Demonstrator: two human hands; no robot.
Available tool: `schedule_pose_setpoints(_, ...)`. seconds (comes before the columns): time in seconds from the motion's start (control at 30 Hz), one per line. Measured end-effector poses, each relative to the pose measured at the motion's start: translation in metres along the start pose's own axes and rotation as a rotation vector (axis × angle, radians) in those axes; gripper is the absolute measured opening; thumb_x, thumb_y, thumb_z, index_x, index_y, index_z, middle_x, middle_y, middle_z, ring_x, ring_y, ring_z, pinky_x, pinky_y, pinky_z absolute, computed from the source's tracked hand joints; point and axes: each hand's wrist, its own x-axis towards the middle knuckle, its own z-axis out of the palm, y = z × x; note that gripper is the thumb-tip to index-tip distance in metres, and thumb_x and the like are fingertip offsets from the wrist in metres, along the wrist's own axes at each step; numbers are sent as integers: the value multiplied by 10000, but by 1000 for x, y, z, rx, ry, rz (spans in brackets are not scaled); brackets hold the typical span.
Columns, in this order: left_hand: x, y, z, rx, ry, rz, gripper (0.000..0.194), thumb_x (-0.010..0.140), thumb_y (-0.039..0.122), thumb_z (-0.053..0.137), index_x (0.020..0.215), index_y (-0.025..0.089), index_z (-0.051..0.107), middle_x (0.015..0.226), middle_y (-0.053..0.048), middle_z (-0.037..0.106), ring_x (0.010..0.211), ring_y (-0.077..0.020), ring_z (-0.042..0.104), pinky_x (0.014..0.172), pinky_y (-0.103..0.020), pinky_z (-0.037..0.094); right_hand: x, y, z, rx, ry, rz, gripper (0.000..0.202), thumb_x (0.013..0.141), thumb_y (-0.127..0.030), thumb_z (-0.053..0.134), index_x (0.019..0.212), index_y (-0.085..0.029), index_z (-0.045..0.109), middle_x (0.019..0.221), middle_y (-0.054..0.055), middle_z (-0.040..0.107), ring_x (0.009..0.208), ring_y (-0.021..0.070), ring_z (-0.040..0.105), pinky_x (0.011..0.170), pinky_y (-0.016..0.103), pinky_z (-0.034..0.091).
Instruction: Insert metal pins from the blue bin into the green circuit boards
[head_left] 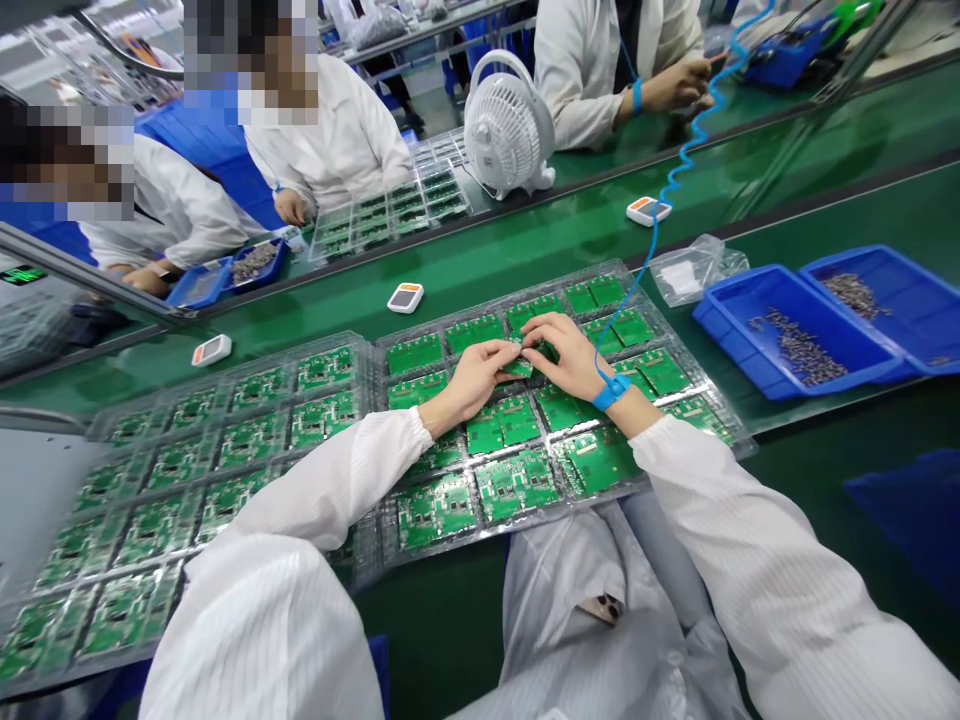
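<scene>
My left hand (pixel 474 380) pinches the edge of a small green circuit board (pixel 519 368) between thumb and fingers. From the other side my right hand (pixel 571 362) closes on the same board, its fingertips hiding part of it. A blue wrist strap (pixel 612 392) with a coiled cord circles my right wrist. Both hands are over a clear plastic tray (pixel 525 522), whose compartments hold green circuit boards (pixel 516 482). Whether a small part is between my right fingertips is hidden.
Another tray of boards (pixel 251 447) adjoins on the left. Blue bins (pixel 750 352) with small metal parts stand at right, beside a plastic bag (pixel 694 272). Small white devices (pixel 406 297) line the green bench. Beyond a rail are a white fan (pixel 508 130) and several co-workers (pixel 330 130).
</scene>
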Motion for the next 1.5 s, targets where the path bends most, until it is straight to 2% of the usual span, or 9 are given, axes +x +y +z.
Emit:
schedule_pose_setpoints(0.33,0,0,-1,18,5,-3,514,636,540,1073,882,160,830,932,-34,755,861,-149,701,760,-279,647,-1,6,2,-25,28,-10,149,1098,-379,698,1040,-246,733,1250,122,764,1213,322,696,1087,566,559)
schedule_pose_setpoints(0.57,0,0,-3,44,2,-14,487,679,527,1050,918,161,835,973,-49,772,889,-155,721,771,-269,649,1,1,-1,-106,-17,-19,178,1108,-398,680,1047,-245,748,1244,126,779,1222,326,688,1090,570,540)
schedule_pose_setpoints(0.83,-3,3,-2,47,18,-13,403,712,478,1035,847,170,813,835,-15,719,787,-133,679,736,-263,651,2,-1,-4,-13,-19,-22,118,1085,-315,676,1070,-259,779,1295,117,767,1278,314,679,1143,573,542)
schedule_pose_setpoints(0.97,-4,6,0,66,8,-11,437,683,503,1040,834,172,798,857,-16,719,779,-133,665,723,-270,661,2,1,-3,1,-38,22,139,1092,-347,676,1068,-269,788,1292,115,768,1290,322,671,1171,597,525)
schedule_pose_setpoints(1.23,-3,7,-2,96,16,-55,417,699,476,1045,866,177,807,819,-8,677,768,-137,646,706,-255,680,1,2,0,-120,-72,-35,166,1143,-335,614,1143,-256,760,1299,107,753,1293,290,655,1189,522,516)
schedule_pose_setpoints(1.37,-3,8,-2,96,25,-56,380,709,453,1040,816,182,797,863,-28,712,790,-146,655,732,-269,701,3,-2,-2,-209,-115,-2,170,1159,-305,578,1124,-251,735,1303,103,740,1300,284,636,1171,491,503)
schedule_pose_setpoints(1.5,-2,7,-3,118,41,-65,355,721,437,1026,856,180,822,937,-54,760,862,-169,706,769,-274,707,4,-8,-4,-224,-135,71,146,1148,-265,580,1071,-235,701,1282,110,742,1280,284,622,1132,468,488)
